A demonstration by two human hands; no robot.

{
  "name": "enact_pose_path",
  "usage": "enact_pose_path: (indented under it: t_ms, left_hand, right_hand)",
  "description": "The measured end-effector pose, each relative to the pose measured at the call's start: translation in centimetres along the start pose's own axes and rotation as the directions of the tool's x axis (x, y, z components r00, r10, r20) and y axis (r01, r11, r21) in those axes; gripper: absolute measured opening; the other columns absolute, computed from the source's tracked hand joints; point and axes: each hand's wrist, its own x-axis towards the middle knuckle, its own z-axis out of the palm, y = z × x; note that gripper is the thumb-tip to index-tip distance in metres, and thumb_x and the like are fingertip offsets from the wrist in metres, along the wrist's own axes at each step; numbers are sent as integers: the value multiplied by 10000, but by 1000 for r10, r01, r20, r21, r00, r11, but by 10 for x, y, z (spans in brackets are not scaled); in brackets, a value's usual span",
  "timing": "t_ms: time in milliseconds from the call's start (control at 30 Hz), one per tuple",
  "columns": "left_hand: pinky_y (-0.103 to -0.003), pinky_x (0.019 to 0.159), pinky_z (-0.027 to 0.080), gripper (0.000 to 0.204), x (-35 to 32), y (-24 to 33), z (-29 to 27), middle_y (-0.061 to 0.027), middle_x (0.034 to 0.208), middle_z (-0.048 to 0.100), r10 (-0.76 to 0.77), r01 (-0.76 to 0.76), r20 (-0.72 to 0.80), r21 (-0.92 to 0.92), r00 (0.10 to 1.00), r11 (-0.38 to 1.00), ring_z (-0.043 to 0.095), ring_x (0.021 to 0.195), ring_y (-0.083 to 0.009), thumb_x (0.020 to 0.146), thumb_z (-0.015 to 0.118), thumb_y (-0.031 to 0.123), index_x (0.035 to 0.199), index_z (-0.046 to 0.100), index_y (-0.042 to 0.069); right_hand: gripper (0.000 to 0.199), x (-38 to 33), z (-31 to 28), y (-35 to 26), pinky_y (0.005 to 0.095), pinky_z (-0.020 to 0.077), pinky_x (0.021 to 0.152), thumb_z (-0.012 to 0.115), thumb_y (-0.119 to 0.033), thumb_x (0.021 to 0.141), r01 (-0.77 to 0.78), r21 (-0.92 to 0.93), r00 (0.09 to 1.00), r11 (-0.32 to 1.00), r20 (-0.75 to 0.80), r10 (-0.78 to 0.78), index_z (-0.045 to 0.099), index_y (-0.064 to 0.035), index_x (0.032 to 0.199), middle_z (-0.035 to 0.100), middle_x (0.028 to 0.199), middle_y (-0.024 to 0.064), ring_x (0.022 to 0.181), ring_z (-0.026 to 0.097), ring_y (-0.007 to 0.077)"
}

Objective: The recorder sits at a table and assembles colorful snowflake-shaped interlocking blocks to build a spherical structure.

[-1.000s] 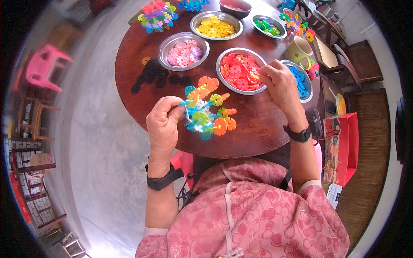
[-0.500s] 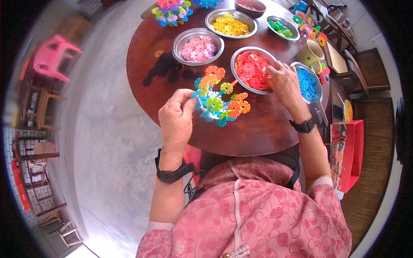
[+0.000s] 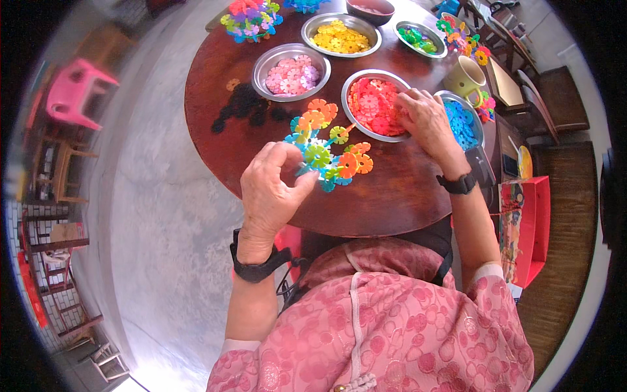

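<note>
My left hand (image 3: 274, 189) holds the left side of a cluster of interlocking flower discs (image 3: 318, 157), coloured blue, white, green and orange, above the dark round table. Its thumb and index finger curve around the edge, with the fingertips partly behind the pieces. At the right rim of a metal bowl (image 3: 348, 119), my right hand (image 3: 428, 124) has curled fingers reaching over the red flower discs (image 3: 373, 104). Those fingertips are largely out of sight, so what they pinch cannot be made out. Just right of this hand lie blue discs (image 3: 461, 124) in another bowl.
Farther back on the table (image 3: 385, 209) stand bowls of pink discs (image 3: 294, 75), yellow discs (image 3: 341, 36) and green discs (image 3: 418, 40). A mug (image 3: 465, 80) sits at the right. Black discs (image 3: 251, 108) lie loose at the left, below a finished-looking colourful cluster (image 3: 251, 19).
My left hand's thumb has shifted lower on the cluster, opening a wider gap to the index finger. My right hand stays at the red bowl, its fingers more curled. The whole view has shifted slightly.
</note>
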Motion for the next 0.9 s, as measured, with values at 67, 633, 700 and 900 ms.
enact_pose_path:
  t_ms: [67,633,700,900]
  left_hand:
    - [-346,636,494,231,0,-2,2,-83,780,590,42,-42,15,51,999,998,613,702,-247,709,752,86,860,581,48]
    - [-346,631,480,132,-1,-3,4,-89,800,602,63,-63,-134,9,989,998,607,711,-261,776,709,26,877,624,34]
    - [-345,632,480,134,-1,-2,4,-89,801,603,58,-58,-137,8,989,998,608,711,-260,775,709,25,878,624,35]
    - [-340,627,481,136,-1,-1,5,-87,799,605,63,-61,-136,14,989,998,609,704,-254,774,710,21,879,624,35]
  right_hand:
    - [178,0,0,4,422,419,851,641,-185,819,62,43,998,997,-16,-62,652,-121,985,638,1021,73,970,592,277]
    - [136,4,-4,4,429,442,812,623,-165,816,-11,126,995,992,-100,24,634,-104,937,674,893,85,908,633,278]
    - [148,6,-7,4,429,440,810,624,-163,815,-37,214,994,976,-89,57,628,-100,949,675,896,95,908,633,281]
    - [177,5,-11,5,371,509,713,689,-90,767,-33,318,998,948,-36,47,648,-16,922,678,860,149,800,663,307]
